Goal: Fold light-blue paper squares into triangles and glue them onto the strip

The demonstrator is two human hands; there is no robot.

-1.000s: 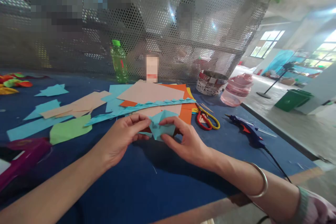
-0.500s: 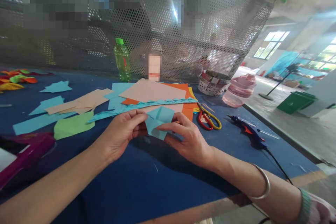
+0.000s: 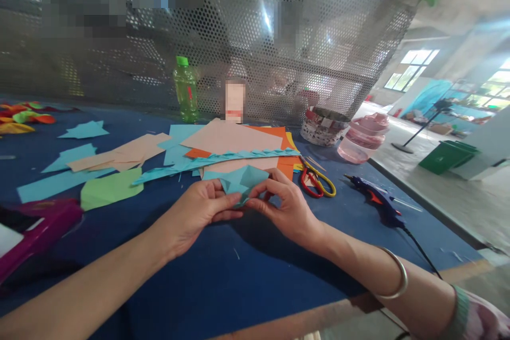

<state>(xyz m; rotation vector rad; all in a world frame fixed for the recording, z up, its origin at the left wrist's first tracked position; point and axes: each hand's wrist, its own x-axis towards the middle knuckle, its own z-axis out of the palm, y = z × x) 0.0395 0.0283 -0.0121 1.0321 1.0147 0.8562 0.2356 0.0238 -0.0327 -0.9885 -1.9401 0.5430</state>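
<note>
Between my two hands is a creased piece of light blue paper (image 3: 244, 179), held a little above the blue tabletop. My left hand (image 3: 207, 204) pinches its lower left part between thumb and fingers. At the lower right, my right hand (image 3: 285, 202) has thumb and fingertips closed on the same paper, close to the left thumb. Behind the hands lies a long braided blue paper strip (image 3: 223, 159). It crosses a stack of pink (image 3: 235, 137), orange and blue paper sheets. A pair of red and yellow scissors (image 3: 316, 180) rests right of the stack.
A blue glue gun (image 3: 374, 199) with a cord lies at right. Behind it stand a pink plastic bottle (image 3: 365, 138) and a round container (image 3: 324, 126). Left are paper scraps (image 3: 115, 154), a green scrap (image 3: 111, 191) and a magenta object (image 3: 48, 234). A green bottle (image 3: 185, 90) stands by the mesh panel.
The blue paper has been turned and bent upward at its lower edge. My left thumb has shifted right along it, and the fingertips of both hands are closer together.
</note>
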